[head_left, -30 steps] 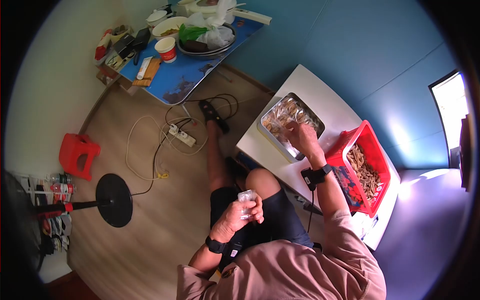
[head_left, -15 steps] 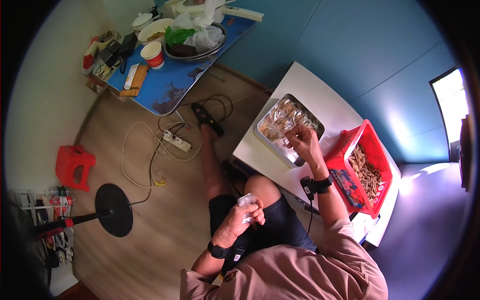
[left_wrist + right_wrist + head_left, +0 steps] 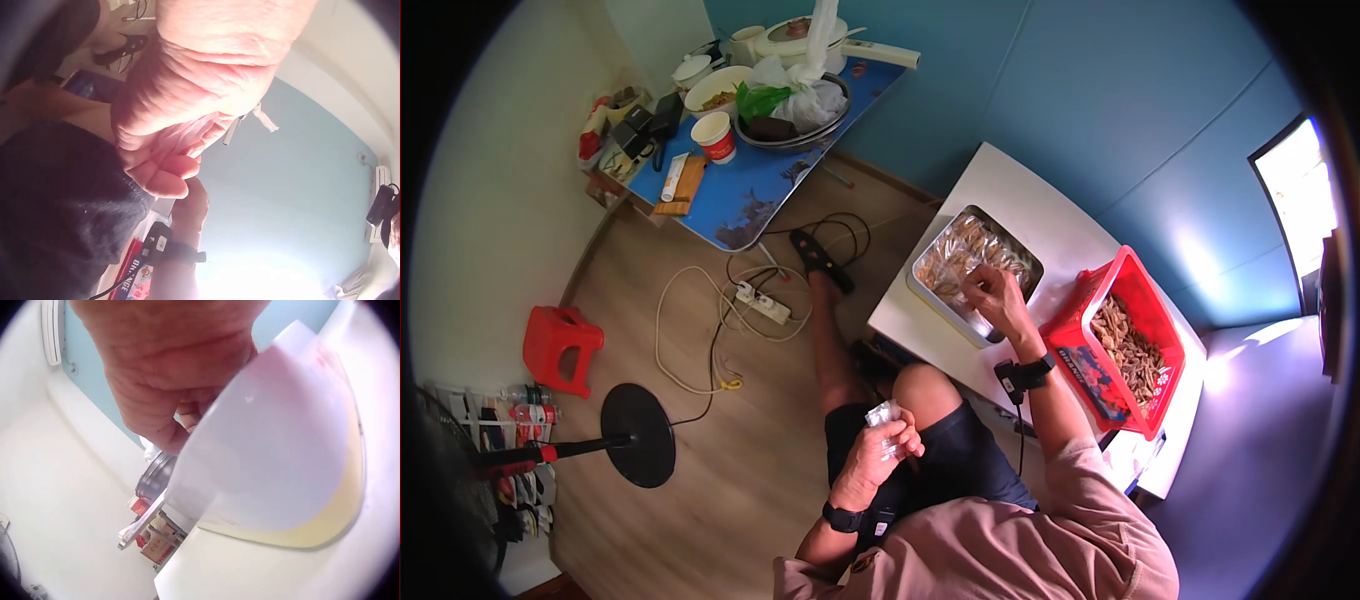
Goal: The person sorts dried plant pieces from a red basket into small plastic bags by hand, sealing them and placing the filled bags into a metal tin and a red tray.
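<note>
tin (image 3: 940,308) of clear packets (image 3: 960,245), on a white surface (image 3: 992,178) just right of centre in the head view. right hand (image 3: 1000,300) over it, fingers bent; whether its grip has hold of anything, i cannot tell. left hand (image 3: 876,456), lower centre: grip closed round clear plastic (image 3: 883,414). red basket (image 3: 1055,325) of brown pieces (image 3: 1128,350) stands right of the tin.

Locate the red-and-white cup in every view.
Head: upper left, the cup on the blue table.
Left wrist: not in it.
Right wrist: left of centre, below the middle; the cup beneath the metal bowl.
Shared landmark: the blue wall.
</note>
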### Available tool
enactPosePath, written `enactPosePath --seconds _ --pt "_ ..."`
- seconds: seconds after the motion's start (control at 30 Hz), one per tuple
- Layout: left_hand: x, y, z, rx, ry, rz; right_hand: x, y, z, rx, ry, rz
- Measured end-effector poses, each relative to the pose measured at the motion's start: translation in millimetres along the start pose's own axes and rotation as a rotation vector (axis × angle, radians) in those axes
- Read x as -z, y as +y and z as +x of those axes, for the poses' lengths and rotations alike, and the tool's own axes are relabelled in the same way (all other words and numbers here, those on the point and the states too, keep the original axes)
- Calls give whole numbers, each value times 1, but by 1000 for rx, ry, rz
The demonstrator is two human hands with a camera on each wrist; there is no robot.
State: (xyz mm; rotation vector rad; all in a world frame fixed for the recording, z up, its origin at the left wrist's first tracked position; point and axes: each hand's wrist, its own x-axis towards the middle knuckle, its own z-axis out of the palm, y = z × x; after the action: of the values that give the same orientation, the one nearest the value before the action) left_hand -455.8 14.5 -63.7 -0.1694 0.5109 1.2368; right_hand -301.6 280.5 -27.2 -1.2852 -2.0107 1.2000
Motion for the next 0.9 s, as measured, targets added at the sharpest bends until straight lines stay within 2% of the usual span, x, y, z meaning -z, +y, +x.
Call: enactPosePath --seconds 0.03,0.1,0.37,0.43,0.5,0.57,0.63,0.67,0.7,0.77,0.9 --pt "-2 1 0 -4 7 -3 1 -1 -3 -5 2 -1" --pt "-8 3 1 -41 34 57 3 -5 -12 -33 35 270" --pt "-54 10 1 -299 93 362 37 -45 -70 9 202 463" --pt "-61 5 -2 -356 124 463 39 -44 -90 48 148 578" --pt "-63 -1 -4 -370 119 502 35 -49 -113 0 85 694" --pt "-62 -9 -6 -386 120 538 33 -45 -133 -42 -5 528" --pt "-59 -18 -10 -323 129 509 28 -33 -150 -67 -66 440" --pt "-58 -22 -12 -327 130 516 25 -29 -159 -172 -84 433" --pt "-57 -27 -14 -291 138 542 24 -27 -165 -168 -84 441" --pt "-54 -33 -18 -256 148 576 23 -24 -176 -168 -199 252" --pt "-51 -40 -23 -230 131 660 17 -27 -189 -205 -213 325"
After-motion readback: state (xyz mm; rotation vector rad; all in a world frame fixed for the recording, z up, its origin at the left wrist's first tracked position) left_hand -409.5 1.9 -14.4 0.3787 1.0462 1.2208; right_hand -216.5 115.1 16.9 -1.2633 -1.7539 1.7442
